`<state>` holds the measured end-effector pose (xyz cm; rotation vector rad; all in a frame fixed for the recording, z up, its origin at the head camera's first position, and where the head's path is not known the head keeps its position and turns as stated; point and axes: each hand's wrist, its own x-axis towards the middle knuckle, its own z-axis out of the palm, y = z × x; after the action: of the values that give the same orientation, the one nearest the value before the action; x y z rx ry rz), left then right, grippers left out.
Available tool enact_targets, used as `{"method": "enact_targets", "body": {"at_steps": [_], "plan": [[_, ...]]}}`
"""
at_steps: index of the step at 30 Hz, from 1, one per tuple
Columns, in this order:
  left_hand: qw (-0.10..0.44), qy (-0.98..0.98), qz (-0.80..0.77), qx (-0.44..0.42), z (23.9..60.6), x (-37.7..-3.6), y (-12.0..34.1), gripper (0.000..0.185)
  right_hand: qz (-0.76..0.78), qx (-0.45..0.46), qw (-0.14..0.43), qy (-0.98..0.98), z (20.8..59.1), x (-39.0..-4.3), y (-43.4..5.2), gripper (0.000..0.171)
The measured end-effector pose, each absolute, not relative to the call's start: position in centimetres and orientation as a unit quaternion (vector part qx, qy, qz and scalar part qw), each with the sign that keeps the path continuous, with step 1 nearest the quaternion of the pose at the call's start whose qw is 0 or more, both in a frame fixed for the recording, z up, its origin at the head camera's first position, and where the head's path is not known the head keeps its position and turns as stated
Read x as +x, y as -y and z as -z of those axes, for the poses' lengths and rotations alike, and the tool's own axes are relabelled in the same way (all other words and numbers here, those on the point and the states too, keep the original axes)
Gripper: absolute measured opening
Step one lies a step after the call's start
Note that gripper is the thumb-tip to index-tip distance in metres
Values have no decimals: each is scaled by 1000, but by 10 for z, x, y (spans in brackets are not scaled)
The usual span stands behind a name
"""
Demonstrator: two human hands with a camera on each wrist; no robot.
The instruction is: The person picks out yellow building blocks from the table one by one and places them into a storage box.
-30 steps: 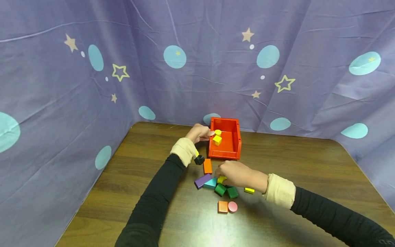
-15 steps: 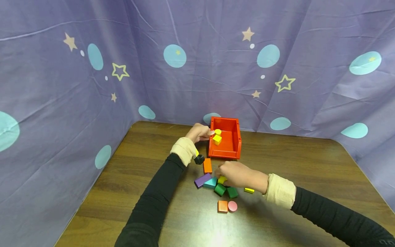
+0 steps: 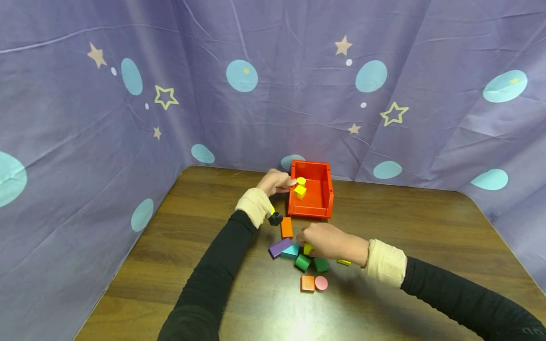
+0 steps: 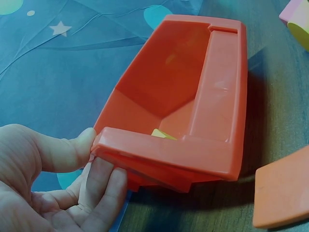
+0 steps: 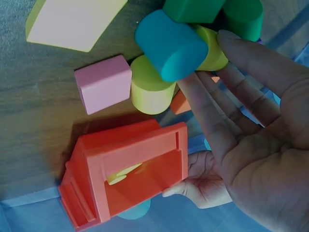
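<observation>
My left hand (image 3: 275, 182) grips the left wall of a red bin (image 3: 314, 212). In the left wrist view its thumb lies at the rim's corner and the fingers curl under the lip. Inside the bin are a yellow cylinder (image 3: 301, 181) and a yellow cube (image 3: 300, 192). My right hand (image 3: 326, 240) is over the block pile, pinching a yellow block (image 5: 212, 50) between thumb and fingers; its full shape is partly hidden. Right against it in the right wrist view is a blue cylinder (image 5: 169, 46), with a yellow cylinder (image 5: 153, 89) and a pink block (image 5: 103, 84) nearby.
Around the right hand lie a purple block (image 3: 280, 248), a teal triangular block (image 3: 290, 251), a green cylinder (image 3: 303, 263) and a green block (image 3: 321, 264). An orange block (image 3: 286, 228) lies before the bin; an orange square (image 3: 307, 283) and pink disc (image 3: 321, 283) lie nearer.
The right hand's pinched yellow block has shifted slightly, and the green cylinder beside it has rolled or turned a little to the left. The left hand and bin hold still.
</observation>
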<state>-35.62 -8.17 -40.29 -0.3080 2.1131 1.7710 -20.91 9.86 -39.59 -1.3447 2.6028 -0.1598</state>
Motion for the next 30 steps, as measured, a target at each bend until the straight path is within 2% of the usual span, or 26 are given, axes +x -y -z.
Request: {"method": "enact_targets", "body": {"at_steps": [9, 22, 30], "plan": [[183, -747, -630, -111, 403, -356, 82, 31, 59, -457, 89, -883, 401, -208, -97, 23], [181, -753, -623, -111, 400, -351, 81, 27, 79, -450, 86, -885, 405, -207, -97, 34], [184, -753, -623, -109, 400, -352, 81, 30, 85, -452, 72, -885, 408, -206, -98, 28]]}}
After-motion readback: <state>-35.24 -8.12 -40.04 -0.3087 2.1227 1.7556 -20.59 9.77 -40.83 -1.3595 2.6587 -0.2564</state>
